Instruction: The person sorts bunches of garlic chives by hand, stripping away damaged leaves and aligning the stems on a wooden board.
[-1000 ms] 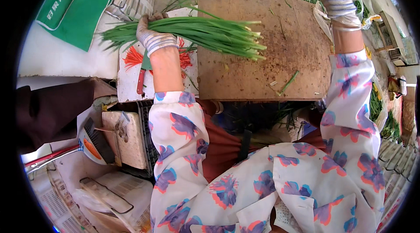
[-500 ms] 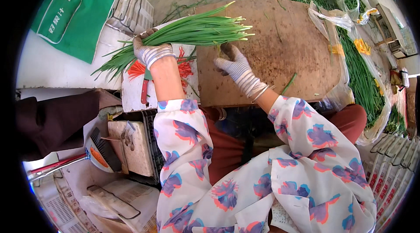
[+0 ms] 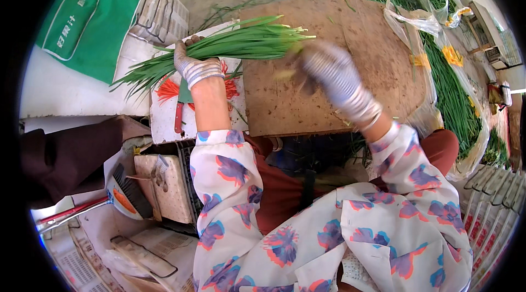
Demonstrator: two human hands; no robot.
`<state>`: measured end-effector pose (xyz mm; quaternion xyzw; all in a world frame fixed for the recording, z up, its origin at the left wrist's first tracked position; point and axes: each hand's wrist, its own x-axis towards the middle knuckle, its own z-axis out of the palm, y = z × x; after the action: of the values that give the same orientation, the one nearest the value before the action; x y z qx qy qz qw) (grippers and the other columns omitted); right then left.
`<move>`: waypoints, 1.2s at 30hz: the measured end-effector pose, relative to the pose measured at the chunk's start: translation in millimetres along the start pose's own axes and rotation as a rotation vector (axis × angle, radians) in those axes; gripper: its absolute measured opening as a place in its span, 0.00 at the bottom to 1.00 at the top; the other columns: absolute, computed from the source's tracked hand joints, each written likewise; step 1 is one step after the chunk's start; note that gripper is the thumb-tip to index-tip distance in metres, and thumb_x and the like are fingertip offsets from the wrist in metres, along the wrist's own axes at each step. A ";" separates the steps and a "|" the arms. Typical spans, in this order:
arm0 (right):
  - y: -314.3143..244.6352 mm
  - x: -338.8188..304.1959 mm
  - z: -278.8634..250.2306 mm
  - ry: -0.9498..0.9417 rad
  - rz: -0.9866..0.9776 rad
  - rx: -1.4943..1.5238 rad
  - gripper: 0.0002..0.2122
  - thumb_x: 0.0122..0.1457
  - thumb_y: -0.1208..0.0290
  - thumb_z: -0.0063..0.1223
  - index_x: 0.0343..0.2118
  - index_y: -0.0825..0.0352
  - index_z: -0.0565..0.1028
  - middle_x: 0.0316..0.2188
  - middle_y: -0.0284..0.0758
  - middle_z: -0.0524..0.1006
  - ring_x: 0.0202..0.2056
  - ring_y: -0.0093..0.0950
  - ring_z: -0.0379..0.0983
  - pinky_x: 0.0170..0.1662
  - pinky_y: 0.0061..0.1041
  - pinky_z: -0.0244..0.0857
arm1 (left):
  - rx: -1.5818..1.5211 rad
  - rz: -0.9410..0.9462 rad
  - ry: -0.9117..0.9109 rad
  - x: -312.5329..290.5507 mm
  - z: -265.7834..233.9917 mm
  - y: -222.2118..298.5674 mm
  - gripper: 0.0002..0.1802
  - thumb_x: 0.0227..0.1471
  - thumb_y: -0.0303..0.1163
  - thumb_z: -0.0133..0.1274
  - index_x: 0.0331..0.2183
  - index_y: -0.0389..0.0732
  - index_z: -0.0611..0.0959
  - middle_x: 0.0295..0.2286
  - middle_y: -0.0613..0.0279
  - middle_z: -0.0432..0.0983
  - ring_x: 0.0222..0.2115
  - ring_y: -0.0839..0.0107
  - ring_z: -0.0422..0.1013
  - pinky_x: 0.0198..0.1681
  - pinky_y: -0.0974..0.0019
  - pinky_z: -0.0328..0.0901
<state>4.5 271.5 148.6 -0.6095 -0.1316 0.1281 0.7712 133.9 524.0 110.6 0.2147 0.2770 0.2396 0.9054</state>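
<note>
Head view: bunch of green stalks (image 3: 244, 41) held sideways above where white board (image 3: 161, 122) meets brown board (image 3: 323, 100), leafy ends left, pale ends right, gloved left hand (image 3: 194, 66) closed around it left of its middle. Gloved right hand (image 3: 333, 73) blurred, just beside pale ends, over brown board; can't tell how far closed or whether it has hold of anything. Red strands (image 3: 166, 90) and red-handled knife (image 3: 179, 118) on white board, green bag (image 3: 93, 34) farther left, plastic bag of greens (image 3: 450, 92) at right.
</note>
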 end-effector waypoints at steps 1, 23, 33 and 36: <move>-2.0 4.5 -21.6 0.091 0.002 -0.001 0.13 0.60 0.65 0.46 0.39 0.70 0.73 0.20 0.32 0.75 0.20 0.21 0.72 0.21 0.17 0.66 | -0.008 -0.016 -0.019 2.6 0.1 -1.3 0.09 0.48 0.33 0.47 0.20 0.44 0.69 0.18 0.67 0.65 0.21 0.68 0.65 0.35 0.60 0.66; 70.2 16.1 -80.0 0.308 0.080 0.112 0.18 0.50 0.67 0.57 0.44 0.69 0.73 0.36 0.31 0.76 0.38 0.20 0.70 0.42 0.19 0.64 | -0.143 -0.106 -0.313 7.0 -12.6 42.3 0.15 0.50 0.41 0.45 0.29 0.39 0.78 0.15 0.70 0.66 0.20 0.72 0.65 0.39 0.56 0.64; 81.4 40.9 -31.0 0.358 0.203 0.352 0.15 0.48 0.76 0.61 0.40 0.69 0.73 0.34 0.34 0.77 0.33 0.23 0.73 0.38 0.22 0.69 | -0.186 -0.167 -0.483 31.9 -24.1 45.0 0.17 0.49 0.41 0.43 0.32 0.38 0.78 0.13 0.68 0.64 0.22 0.64 0.62 0.35 0.55 0.60; 91.3 27.1 -35.8 0.213 0.012 0.008 0.12 0.50 0.77 0.58 0.39 0.66 0.76 0.35 0.33 0.78 0.34 0.22 0.74 0.39 0.22 0.70 | -0.132 -0.136 -0.420 20.1 -18.1 42.7 0.14 0.51 0.38 0.43 0.32 0.38 0.77 0.13 0.72 0.62 0.17 0.75 0.62 0.36 0.59 0.62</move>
<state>39.3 269.3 53.0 -0.6173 -0.0446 0.0675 0.7826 124.2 573.6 111.2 0.1808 0.0799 0.1456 0.9694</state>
